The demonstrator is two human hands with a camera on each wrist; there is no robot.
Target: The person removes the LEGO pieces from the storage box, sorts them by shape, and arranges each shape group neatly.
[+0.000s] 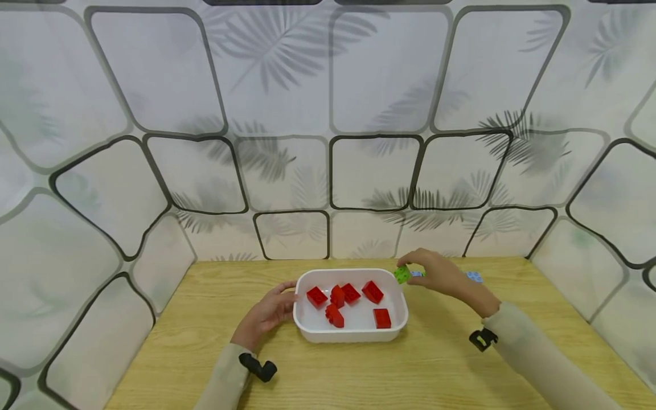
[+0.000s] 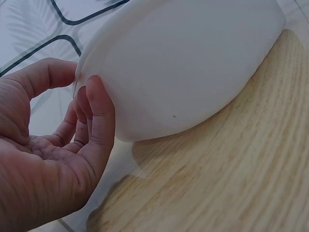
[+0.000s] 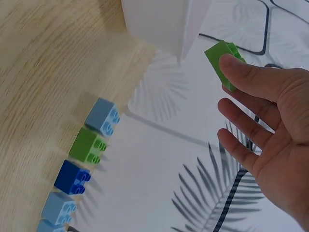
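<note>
A white plastic box stands on the table with several red toy bricks inside. My left hand holds the box by its left end; in the left wrist view, the curled fingers meet the white wall at its rim. Above the box's right rim, my right hand pinches a green toy brick between thumb and forefinger. The other fingers of that hand spread away from the brick. Seen from the head, the brick is close to the rim's back right corner.
Right of the box, a row of bricks lies along the table's back edge: light blue, green, dark blue and more light blue. A patterned white curtain surrounds the wooden table at the back and sides.
</note>
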